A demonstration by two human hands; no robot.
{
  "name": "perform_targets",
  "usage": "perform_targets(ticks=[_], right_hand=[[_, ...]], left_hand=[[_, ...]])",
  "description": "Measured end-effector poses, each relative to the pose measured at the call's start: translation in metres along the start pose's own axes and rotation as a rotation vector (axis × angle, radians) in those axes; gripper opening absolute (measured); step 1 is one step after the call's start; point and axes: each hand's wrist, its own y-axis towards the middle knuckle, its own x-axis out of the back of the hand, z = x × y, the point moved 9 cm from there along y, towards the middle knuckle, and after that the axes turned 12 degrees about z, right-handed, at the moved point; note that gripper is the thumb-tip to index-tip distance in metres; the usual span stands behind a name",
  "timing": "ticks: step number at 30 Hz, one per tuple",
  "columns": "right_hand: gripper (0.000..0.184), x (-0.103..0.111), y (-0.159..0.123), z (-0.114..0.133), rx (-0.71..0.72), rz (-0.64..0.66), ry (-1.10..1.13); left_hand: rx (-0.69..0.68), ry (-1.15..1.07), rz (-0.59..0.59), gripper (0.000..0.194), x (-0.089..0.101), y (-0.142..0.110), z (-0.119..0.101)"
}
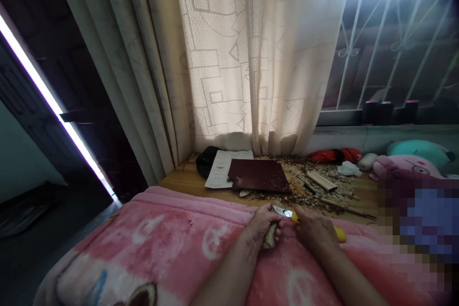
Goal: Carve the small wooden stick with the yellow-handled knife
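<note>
My right hand [317, 229] is closed around the yellow handle of a utility knife [339, 234]. The knife's metal blade points left, towards my left hand [261, 225]. In that hand's closed fingers sits a small pale, greenish-brown piece [269, 237] that looks like carved wood; its upper part is hidden by the fingers. The blade lies close to my left thumb and fingers, and I cannot tell whether it touches the piece. Both hands are over a pink patterned blanket [172, 244].
Behind the blanket, a wooden surface [186, 184] carries many shavings [299, 169], a dark red board [260, 174], printed paper [218, 172], a pale wood block [322, 181] and a thin stick [347, 208]. A red bundle [333, 155] and plush toys [405, 167] lie right. Curtains [222, 57] hang behind.
</note>
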Motion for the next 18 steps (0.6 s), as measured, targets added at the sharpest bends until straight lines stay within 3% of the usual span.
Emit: perform_targets(ticks=[11,18], right_hand=[[0.013,0.005,0.002,-0.010,-0.106,0.015,0.008],[0.016,0.001,0.000,0.004,0.024,0.021,-0.007]], left_hand=[[0.002,-0.002,0.016,0.030,0.001,-0.002,0.002],[-0.001,-0.006,0.002,0.030,0.000,0.000,0.000]])
